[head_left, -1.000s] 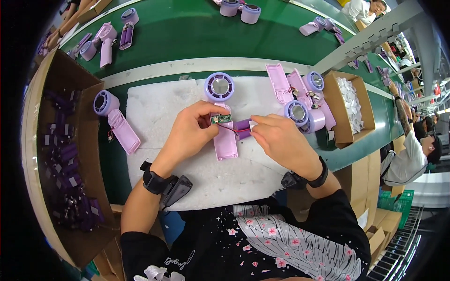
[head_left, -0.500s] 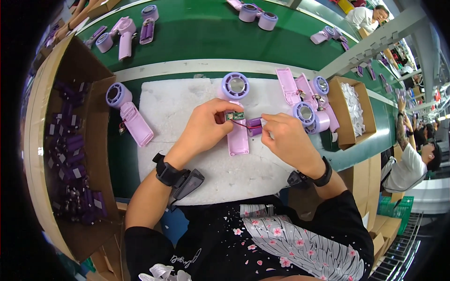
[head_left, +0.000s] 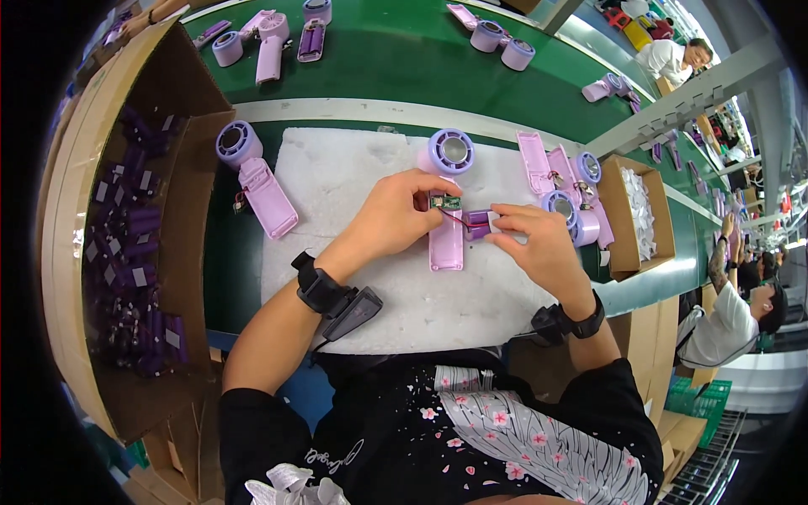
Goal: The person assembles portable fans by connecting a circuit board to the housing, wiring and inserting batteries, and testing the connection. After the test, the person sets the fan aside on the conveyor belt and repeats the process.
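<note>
**While the left hand (head_left: 402, 212) grips a circuit board (head_left: 446, 203), the right hand (head_left: 543, 240) holds a battery pack (head_left: 477, 225)**

As observed at the work position, the left hand is grasping the small green circuit board between thumb and forefinger. The board is at the far end of an open pink handle (head_left: 446, 252); whether it is seated or raised slightly cannot be told. Thumb and fingers of the right hand are closed on the right end of the purple battery pack, where a white patch (head_left: 493, 221) shows. The pack is just right of the handle, and red and black wires (head_left: 455, 220) run between board and pack.

At the far end of the handle sits a round lilac fan head (head_left: 452, 151). Handle and head rest on a white foam sheet (head_left: 337, 168), which lies on a green counter (head_left: 231, 278).

To the left, a second fan (head_left: 269, 200) lies with its handle open, partly on the sheet. Further left, a deep cardboard box (head_left: 198, 210) contains many purple packs (head_left: 139, 244). On the right, several opened fans (head_left: 558, 204) are grouped beside a smaller carton (head_left: 617, 223) of white pieces (head_left: 637, 215). Beyond a pale rail (head_left: 337, 109), further fan parts (head_left: 271, 50) lie on a green surface (head_left: 396, 59).
</note>
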Available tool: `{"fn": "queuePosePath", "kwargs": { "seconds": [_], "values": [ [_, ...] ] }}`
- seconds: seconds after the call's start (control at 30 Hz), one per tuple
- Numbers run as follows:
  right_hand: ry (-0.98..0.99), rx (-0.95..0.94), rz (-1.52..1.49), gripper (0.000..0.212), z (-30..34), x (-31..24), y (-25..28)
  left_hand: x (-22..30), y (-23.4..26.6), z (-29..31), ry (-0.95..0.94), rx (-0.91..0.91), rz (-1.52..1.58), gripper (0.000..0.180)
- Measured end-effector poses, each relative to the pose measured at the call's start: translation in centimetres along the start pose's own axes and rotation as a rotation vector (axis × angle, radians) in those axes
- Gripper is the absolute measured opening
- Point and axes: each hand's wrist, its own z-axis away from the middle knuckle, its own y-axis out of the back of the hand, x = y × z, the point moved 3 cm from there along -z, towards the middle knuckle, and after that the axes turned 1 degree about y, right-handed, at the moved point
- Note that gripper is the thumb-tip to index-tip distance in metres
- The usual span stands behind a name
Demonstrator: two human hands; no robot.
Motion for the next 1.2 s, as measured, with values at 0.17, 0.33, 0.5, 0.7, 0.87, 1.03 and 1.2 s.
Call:
{"fn": "queuePosePath", "kwargs": {
  "seconds": [0.17,0.33,0.5,0.7,0.87,1.03,1.2],
  "values": [
    [0.011,0.015,-0.002,0.013,-0.1,0.9,-0.1,0.0,-0.1,-0.1,0.007,-0.006,0.010,0.039],
    [0.055,0.018,0.007,0.011,-0.1,1.5,-0.2,-0.5,-0.2,-0.6,0.010,-0.012,0.012,0.040],
    [0.152,0.057,0.192,0.009,0.0,1.6,-1.1,-0.9,-0.7,-1.2,0.026,-0.027,-0.002,0.041],
    [0.061,0.062,0.137,0.010,-0.8,2.9,-1.2,-1.6,-0.9,-2.2,0.016,-0.017,0.004,0.041],
    [0.043,0.039,0.013,0.012,-0.4,3.7,-1.0,-1.7,-0.9,-2.2,0.041,-0.037,-0.016,0.041],
    [0.017,0.010,-0.040,0.014,-0.5,4.1,-1.1,-2.4,-0.9,-2.3,0.005,0.011,0.050,0.036],
    [-0.033,-0.003,-0.038,0.012,-0.4,4.3,-0.9,-2.5,-1.2,-2.4,-0.009,0.018,0.046,0.036]
  ]
}}
